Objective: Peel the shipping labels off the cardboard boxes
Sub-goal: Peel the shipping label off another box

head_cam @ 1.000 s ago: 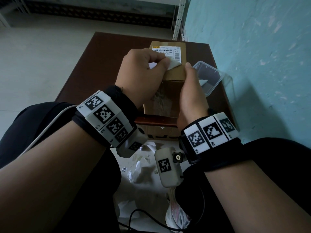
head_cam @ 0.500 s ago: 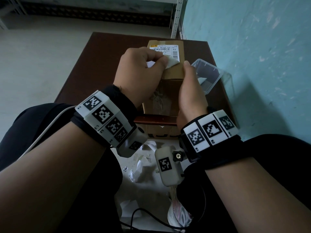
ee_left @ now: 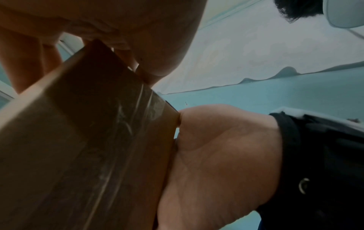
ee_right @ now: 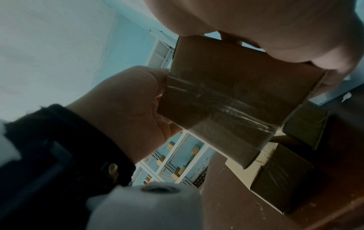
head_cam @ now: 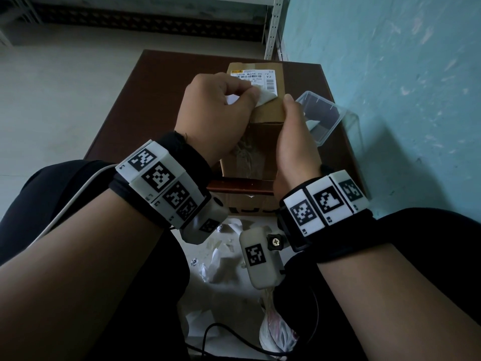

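Note:
A small cardboard box (head_cam: 263,121) is held up over the brown table (head_cam: 145,108), its near end sealed with clear tape (ee_right: 222,99). A white shipping label (head_cam: 256,78) with barcode covers the top face. My left hand (head_cam: 221,110) pinches the label's peeled near corner (head_cam: 265,96), which curls up white side out. My right hand (head_cam: 291,136) grips the box's right side, thumb on the top edge. The left wrist view shows the box's taped end (ee_left: 94,140) between both palms.
A clear plastic container (head_cam: 321,114) with paper scraps stands right of the box by the teal wall. Another cardboard box (head_cam: 250,204) lies under the table edge. Torn paper bits (head_cam: 218,256) and a cable litter the floor between my knees. Metal shelving (head_cam: 273,24) stands behind.
The left hand has drawn the peeled corner slightly further back; more white underside shows. The right hand keeps its hold on the box.

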`<control>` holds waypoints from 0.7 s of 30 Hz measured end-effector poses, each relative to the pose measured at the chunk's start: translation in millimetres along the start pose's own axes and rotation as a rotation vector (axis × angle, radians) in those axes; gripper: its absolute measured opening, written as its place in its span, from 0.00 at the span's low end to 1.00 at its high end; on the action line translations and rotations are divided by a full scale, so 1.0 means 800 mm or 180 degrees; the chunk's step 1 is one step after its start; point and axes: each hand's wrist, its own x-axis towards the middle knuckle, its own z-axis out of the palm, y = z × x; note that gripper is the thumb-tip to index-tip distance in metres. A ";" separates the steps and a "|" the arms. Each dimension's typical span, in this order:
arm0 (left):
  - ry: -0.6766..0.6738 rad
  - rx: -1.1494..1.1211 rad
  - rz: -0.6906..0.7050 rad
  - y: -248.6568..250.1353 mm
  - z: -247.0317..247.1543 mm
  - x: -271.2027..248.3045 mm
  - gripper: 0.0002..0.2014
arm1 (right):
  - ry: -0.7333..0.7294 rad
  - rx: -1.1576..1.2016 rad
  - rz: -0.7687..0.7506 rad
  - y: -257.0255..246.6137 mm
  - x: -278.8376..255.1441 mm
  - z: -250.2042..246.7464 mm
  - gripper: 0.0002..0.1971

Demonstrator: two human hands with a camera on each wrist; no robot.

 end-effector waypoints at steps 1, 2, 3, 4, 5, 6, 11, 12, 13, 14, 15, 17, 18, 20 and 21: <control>0.0003 0.0003 0.0001 0.000 0.000 0.000 0.10 | -0.0021 0.0003 0.0014 0.000 0.000 0.000 0.39; 0.0002 0.0013 -0.0001 0.000 0.000 0.000 0.10 | -0.0041 0.0025 0.0029 0.001 0.001 -0.001 0.37; 0.0002 0.0027 -0.0006 0.000 0.001 0.000 0.10 | -0.0042 0.0053 0.0045 0.002 0.002 -0.002 0.36; 0.0008 0.0035 -0.0014 -0.001 0.001 0.000 0.10 | -0.0039 0.0067 0.0042 0.004 0.005 -0.004 0.35; 0.0018 0.0028 -0.0023 -0.001 0.001 0.000 0.10 | -0.0021 0.0076 0.0043 0.006 0.006 -0.005 0.32; 0.0025 0.0016 -0.0026 -0.001 0.001 0.000 0.10 | -0.0022 0.0097 0.0043 0.007 0.007 -0.006 0.29; -0.0006 0.0062 0.0013 0.000 0.000 0.000 0.11 | 0.0030 0.0130 0.0058 0.004 0.002 -0.002 0.35; -0.0008 0.0074 0.0028 0.000 0.000 0.000 0.11 | 0.0033 0.0108 0.0045 0.003 0.001 -0.001 0.35; -0.0007 0.0086 0.0038 0.000 0.000 0.000 0.11 | 0.0043 0.0094 0.0033 0.003 0.002 -0.002 0.35; -0.0003 0.0101 0.0041 0.000 0.000 0.000 0.11 | 0.0035 0.0074 0.0015 0.003 0.003 -0.003 0.34; 0.0002 0.0115 0.0035 0.000 0.000 0.000 0.11 | 0.0020 0.0052 0.0026 0.002 0.003 -0.005 0.31; 0.0011 0.0119 0.0013 0.000 0.001 0.000 0.11 | -0.0019 0.0046 0.0086 0.001 0.002 -0.008 0.25; 0.0013 0.0109 0.0003 0.000 0.001 0.000 0.11 | -0.0019 0.0056 0.0111 0.001 0.003 -0.008 0.24; 0.0008 0.0107 -0.0007 0.001 0.000 0.000 0.10 | -0.0032 -0.0004 0.0062 0.003 0.002 -0.008 0.26; 0.0003 0.0119 -0.0006 0.001 0.000 0.000 0.10 | -0.0028 -0.0024 0.0021 0.004 0.003 -0.008 0.28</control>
